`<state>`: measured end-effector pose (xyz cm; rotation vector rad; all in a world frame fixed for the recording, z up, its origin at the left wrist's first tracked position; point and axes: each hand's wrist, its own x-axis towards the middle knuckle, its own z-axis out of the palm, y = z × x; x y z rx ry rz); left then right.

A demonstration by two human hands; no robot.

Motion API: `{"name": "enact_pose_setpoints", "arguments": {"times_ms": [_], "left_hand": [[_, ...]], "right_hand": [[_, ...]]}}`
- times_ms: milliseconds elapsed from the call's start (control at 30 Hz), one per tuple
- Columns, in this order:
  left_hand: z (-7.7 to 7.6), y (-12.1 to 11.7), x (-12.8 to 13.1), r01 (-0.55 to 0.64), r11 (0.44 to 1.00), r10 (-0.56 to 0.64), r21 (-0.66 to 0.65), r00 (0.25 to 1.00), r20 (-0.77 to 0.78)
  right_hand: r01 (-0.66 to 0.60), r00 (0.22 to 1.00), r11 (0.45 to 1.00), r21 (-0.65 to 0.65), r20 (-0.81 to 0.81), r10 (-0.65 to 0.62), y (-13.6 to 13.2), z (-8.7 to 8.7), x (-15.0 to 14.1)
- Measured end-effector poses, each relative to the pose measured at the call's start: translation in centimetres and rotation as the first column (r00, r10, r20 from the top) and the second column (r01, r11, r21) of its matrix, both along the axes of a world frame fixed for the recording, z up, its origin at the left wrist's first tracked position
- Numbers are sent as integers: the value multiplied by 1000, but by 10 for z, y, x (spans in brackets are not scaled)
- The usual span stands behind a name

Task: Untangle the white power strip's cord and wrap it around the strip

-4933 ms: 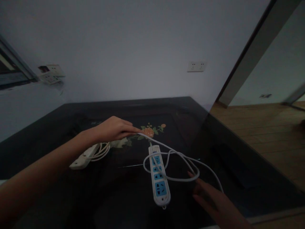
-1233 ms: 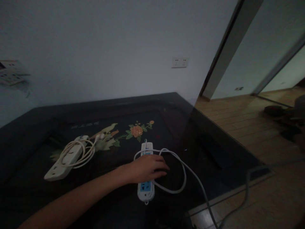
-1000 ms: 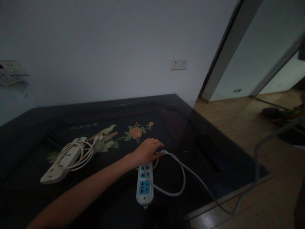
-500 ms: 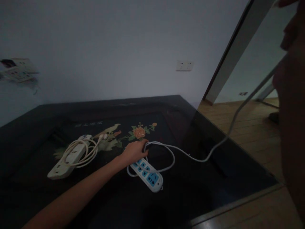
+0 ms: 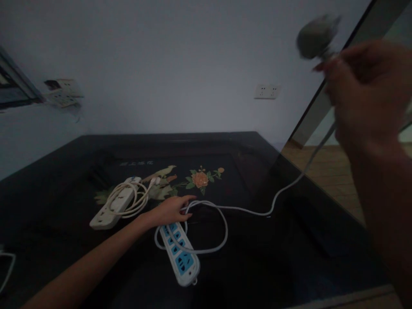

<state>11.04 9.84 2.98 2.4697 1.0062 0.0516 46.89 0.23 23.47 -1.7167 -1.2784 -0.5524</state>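
Observation:
My left hand (image 5: 174,209) lies over the far end of a white power strip (image 5: 180,257) with blue sockets. Its thumb and index finger are apart, with the grey-white cord (image 5: 223,231) running between them; the other fingers are hidden. Loose loops of this cord lie across the strip and the dark table. At upper right, raised in the air, my right hand (image 5: 363,81) pinches the cord's end just below a blurred plug (image 5: 313,37). From there the cord hangs down to the table.
A second white power strip (image 5: 117,206) with its cord coiled on top lies left on the dark table (image 5: 251,266), which bears a bird-and-flower picture. Wall sockets (image 5: 267,91) are at the back, and others (image 5: 66,92) at left. Wooden floor (image 5: 334,171) shows beyond the right edge.
My right hand has come further into view, bringing the plug into sight. The blue-socket strip has shifted left and turned, along with my left hand. The camera view has swung left.

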Motion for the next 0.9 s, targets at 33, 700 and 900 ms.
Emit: {"name": "enact_pose_setpoints", "arguments": {"times_ms": [33, 700, 900], "left_hand": [[0, 1, -1, 12, 999, -11, -43, 1000, 22], [-17, 39, 15, 146, 588, 224, -796, 916, 333], [-9, 34, 17, 307, 679, -14, -667, 914, 406]], "right_hand": [[-128, 991, 992, -20, 42, 128, 20, 5, -22], [-362, 728, 463, -809, 65, 682, 2, -225, -146], [-355, 740, 441, -825, 40, 671, 16, -225, -162]]}}
